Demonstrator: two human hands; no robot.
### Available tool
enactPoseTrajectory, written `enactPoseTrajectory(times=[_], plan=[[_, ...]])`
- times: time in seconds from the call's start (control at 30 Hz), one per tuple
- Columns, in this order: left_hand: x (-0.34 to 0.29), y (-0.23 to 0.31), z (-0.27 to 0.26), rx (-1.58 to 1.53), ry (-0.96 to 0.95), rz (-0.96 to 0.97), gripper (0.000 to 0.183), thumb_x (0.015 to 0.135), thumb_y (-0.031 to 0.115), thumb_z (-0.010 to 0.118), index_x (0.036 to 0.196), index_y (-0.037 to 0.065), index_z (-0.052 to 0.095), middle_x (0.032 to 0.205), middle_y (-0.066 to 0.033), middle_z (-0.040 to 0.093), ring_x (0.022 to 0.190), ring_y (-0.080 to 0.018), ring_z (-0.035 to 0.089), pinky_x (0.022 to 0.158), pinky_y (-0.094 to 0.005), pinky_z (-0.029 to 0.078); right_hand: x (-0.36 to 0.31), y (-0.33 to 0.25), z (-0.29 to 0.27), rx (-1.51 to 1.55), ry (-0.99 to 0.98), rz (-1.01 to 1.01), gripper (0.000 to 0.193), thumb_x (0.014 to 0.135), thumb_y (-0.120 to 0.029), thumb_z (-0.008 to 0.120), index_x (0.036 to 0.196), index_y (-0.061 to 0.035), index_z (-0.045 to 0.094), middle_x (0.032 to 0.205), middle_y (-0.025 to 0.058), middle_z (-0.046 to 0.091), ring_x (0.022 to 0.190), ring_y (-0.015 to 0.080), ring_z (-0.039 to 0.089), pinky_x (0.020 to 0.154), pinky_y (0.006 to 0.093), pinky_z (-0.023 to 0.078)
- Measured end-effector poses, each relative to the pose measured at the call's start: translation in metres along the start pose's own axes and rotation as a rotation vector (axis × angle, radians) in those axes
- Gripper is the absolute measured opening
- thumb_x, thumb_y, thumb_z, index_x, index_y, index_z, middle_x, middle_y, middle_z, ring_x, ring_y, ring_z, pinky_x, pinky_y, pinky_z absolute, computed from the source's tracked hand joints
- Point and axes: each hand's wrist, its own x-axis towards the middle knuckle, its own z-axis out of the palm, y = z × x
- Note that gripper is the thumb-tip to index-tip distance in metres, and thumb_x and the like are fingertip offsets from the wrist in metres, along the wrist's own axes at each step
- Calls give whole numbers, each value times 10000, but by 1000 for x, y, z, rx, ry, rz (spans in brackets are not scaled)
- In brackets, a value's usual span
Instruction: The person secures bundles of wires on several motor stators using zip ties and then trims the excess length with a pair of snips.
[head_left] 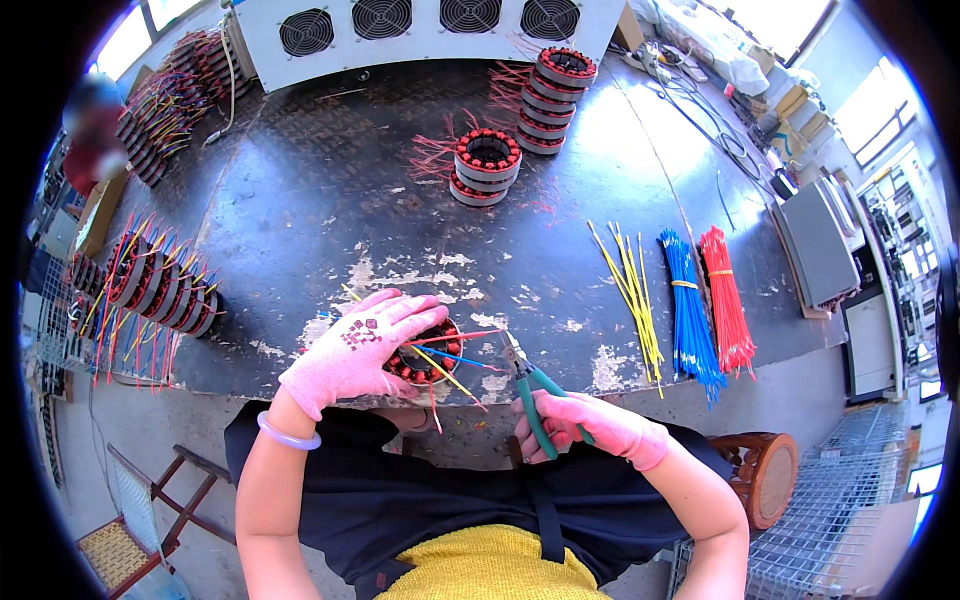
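Observation:
My left hand (pixel 362 345), in a pink glove, is wrapped over a motor stator (pixel 450 369) at the table's front edge. Red copper windings ring the stator's open face. A yellow wire (pixel 458 378), a blue wire (pixel 470 361) and red wires (pixel 465 336) stick out of it toward the right. My right hand (pixel 592 420), also gloved in pink, grips green-handled cutting pliers (pixel 522 372). Their jaws point up and lie close to the end of a red wire; whether they touch it I cannot tell. My palm hides part of the stator.
Bundles of yellow wires (pixel 632 300), blue wires (pixel 690 320) and red wires (pixel 727 305) lie on the right. Stacked stators stand at the back (pixel 549 105), nearer the middle (pixel 484 175) and at left (pixel 160 285). A white fan-fronted box (pixel 425 45) closes off the far side.

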Motion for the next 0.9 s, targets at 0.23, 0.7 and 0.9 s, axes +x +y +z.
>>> enactPoseTrajectory(times=[0.23, 0.7, 0.9], plan=[[-2, -4, 0, -27, 20, 31, 983, 673, 334, 896, 1535, 141, 465, 1561, -107, 487, 1418, -388, 459, 1223, -476, 352, 2, -6, 9, -64, 50, -30, 574, 1064, -475, 534, 1404, -13, 517, 1177, 123, 655, 1032, 235, 692, 903, 384, 586], [-3, -7, 4, -36, 44, 44, 969, 681, 320, 889, 1534, 137, 467, 1557, -116, 489, 1418, -388, 461, 1227, -478, 349, 3, -9, 17, -113, 124, -48, 562, 1070, -484, 506, 1394, -27, 532, 1113, 98, 650, 973, 195, 685, 865, 369, 589], [-2, -7, 5, -23, 36, 33, 962, 689, 349, 885, 1531, 138, 471, 1554, -117, 490, 1409, -389, 468, 1225, -479, 352, 4, -9, 13, -101, 108, -42, 569, 1065, -491, 514, 1391, -25, 535, 1117, 103, 651, 974, 198, 686, 865, 366, 589]])
